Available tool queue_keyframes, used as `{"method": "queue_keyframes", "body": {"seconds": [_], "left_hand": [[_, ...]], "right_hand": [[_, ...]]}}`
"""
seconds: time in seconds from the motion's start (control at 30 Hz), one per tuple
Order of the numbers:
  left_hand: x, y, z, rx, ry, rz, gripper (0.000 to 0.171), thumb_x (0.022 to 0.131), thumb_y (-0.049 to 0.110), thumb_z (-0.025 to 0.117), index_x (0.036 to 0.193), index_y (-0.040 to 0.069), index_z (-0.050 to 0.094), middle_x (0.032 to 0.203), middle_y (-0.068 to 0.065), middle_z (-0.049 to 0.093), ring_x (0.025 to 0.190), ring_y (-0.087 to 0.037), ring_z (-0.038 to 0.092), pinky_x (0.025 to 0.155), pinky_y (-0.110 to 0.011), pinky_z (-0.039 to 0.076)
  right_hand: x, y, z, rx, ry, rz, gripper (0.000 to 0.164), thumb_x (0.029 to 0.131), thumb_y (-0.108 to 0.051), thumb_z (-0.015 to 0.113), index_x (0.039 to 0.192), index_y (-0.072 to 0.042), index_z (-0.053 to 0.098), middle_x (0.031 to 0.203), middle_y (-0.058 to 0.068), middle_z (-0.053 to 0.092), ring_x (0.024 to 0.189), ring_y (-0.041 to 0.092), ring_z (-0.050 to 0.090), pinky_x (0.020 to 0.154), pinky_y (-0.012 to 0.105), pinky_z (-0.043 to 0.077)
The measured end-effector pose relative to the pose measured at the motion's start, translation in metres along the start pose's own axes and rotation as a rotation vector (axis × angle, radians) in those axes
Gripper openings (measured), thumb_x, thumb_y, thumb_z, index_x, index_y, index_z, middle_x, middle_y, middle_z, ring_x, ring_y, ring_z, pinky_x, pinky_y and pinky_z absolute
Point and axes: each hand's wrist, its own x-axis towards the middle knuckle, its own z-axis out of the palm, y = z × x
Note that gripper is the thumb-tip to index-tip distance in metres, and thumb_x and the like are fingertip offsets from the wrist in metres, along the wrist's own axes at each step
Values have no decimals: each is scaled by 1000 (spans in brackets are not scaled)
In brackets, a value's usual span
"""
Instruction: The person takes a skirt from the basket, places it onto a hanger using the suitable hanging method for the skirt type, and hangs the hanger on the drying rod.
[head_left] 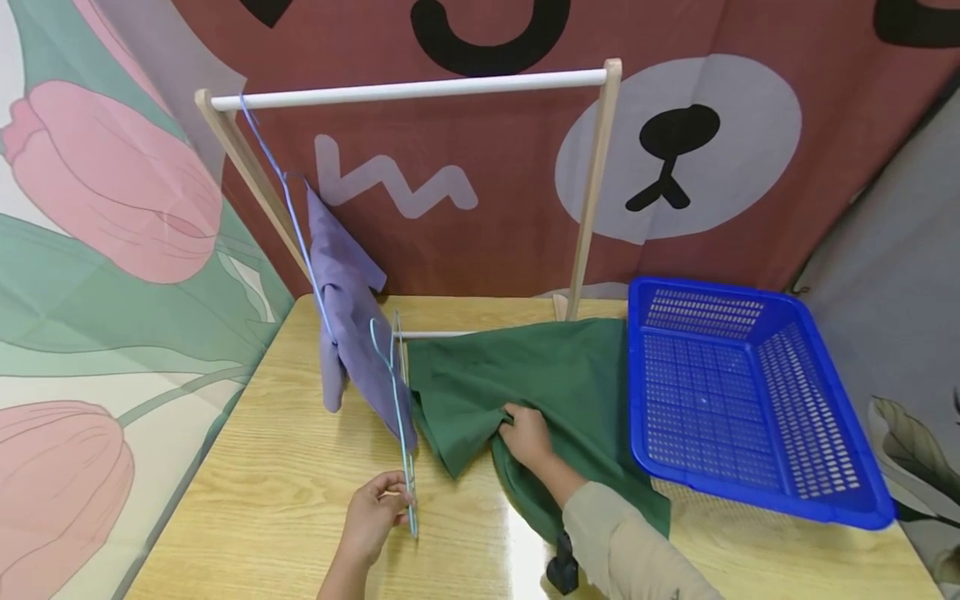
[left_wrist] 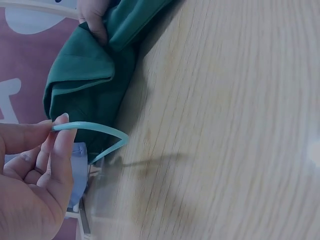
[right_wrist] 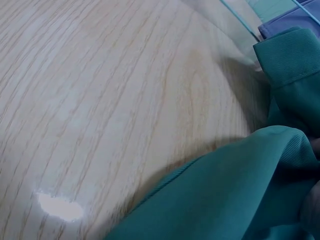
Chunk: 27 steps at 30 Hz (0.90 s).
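Note:
My left hand [head_left: 375,512] pinches a light-blue hanger [head_left: 400,417] between thumb and fingers, near one end. The hanger stands on edge above the table, its hook pointing toward the rack; in the left wrist view its bent end [left_wrist: 122,137] sticks out past the fingertips. To the right lies a green cloth garment [head_left: 570,375], spread over the table. My right hand [head_left: 527,435] grips a gathered fold of it, lifting the near-left part a little. In the right wrist view the green cloth [right_wrist: 215,195] hides most of that hand. The hanger and the green garment are apart.
A wooden rack with a white bar [head_left: 420,90] stands at the back. At its left end a purple garment [head_left: 345,292] hangs on a blue hanger [head_left: 296,225]. A blue plastic basket [head_left: 637,400] sits on the right, beside the green cloth. Patterned drapes surround the wooden table [head_left: 255,467].

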Motion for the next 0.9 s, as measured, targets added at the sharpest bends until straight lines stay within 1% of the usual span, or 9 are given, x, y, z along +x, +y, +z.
{"method": "queue_keyframes", "body": {"seconds": [0.17,0.23,0.3,0.43,0.67,0.9], "left_hand": [[0,-2,1,-1,-2,1,27,77,-7,51,103,-13,50,84,-11,52,69,-17,55,56,-26,49],[1,-3,1,1,-3,0,27,77,-6,51,103,-13,49,85,-11,51,70,-18,55,56,-25,48],[1,-5,1,3,-6,-3,27,77,-7,50,103,-13,50,85,-11,51,71,-19,55,57,-25,48],[-1,-8,4,6,-27,5,26,77,-7,50,102,-13,49,85,-11,50,70,-18,54,57,-26,49],[-3,-8,7,14,-55,32,25,79,-6,51,103,-14,49,85,-10,50,69,-17,54,56,-25,49],[-4,-7,9,17,-56,32,24,79,-7,50,102,-14,50,85,-11,49,70,-18,54,57,-29,50]], "right_hand": [[2,-3,-5,108,45,52,22,73,6,52,91,-1,64,81,12,63,56,15,52,53,28,43],[2,-4,-6,148,56,99,23,75,5,52,93,-2,64,82,12,63,58,16,53,54,28,43],[3,-3,-8,170,68,123,23,76,5,51,95,-1,63,84,13,62,60,18,54,55,29,43],[4,-3,-10,192,104,147,22,76,4,51,94,-1,63,86,13,62,67,21,55,58,31,44],[4,-4,-13,214,139,157,21,75,5,51,91,0,63,84,13,62,62,19,53,53,29,41],[7,-5,-15,232,210,183,21,73,5,52,89,0,64,84,14,63,72,26,57,64,37,46]]}}
